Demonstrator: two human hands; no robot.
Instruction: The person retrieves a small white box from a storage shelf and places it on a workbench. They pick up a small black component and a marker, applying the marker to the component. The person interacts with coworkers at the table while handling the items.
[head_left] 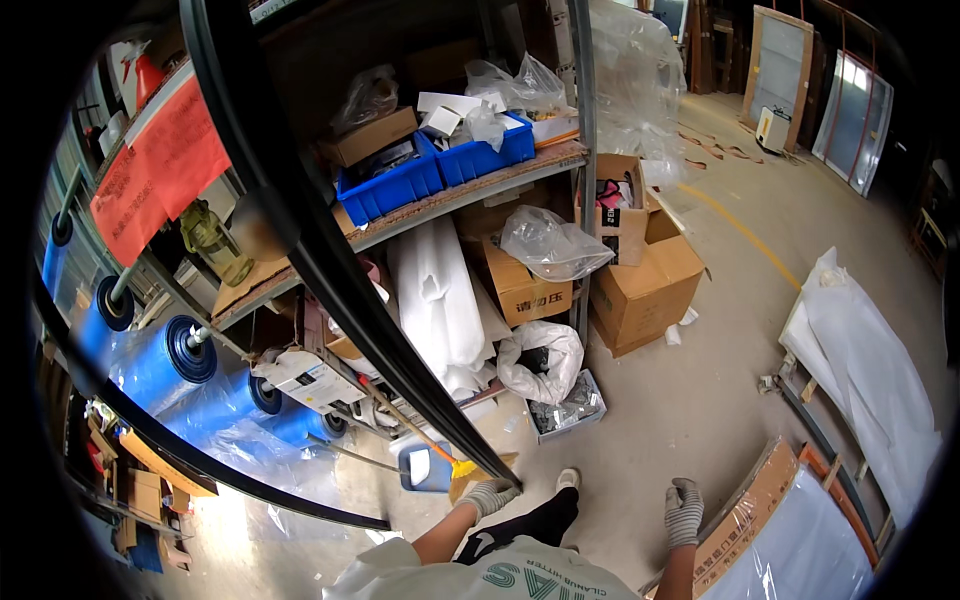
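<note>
My left hand (pixel 490 497), in a striped knit glove, is closed at the near end of a long black bar (pixel 345 305). That bar slants up and away to the left, past the shelving, and leaves the top of the picture. My right hand (pixel 683 512), in a matching glove, hangs apart on the right with its fingers curled in and nothing visible in them. A second black bar (pixel 250 482) curves through the lower left and ends left of my left hand; whether the two are joined I cannot tell.
Shelving (pixel 470 190) carries blue bins (pixel 490 150). Cartons (pixel 645 285), a crate (pixel 568 408) and a dustpan (pixel 425 467) with a broom (pixel 462 468) stand on the floor. Blue film rolls (pixel 165 365) lie left; wrapped panels (pixel 865 360) and a cardboard-edged panel (pixel 790 545) lean right.
</note>
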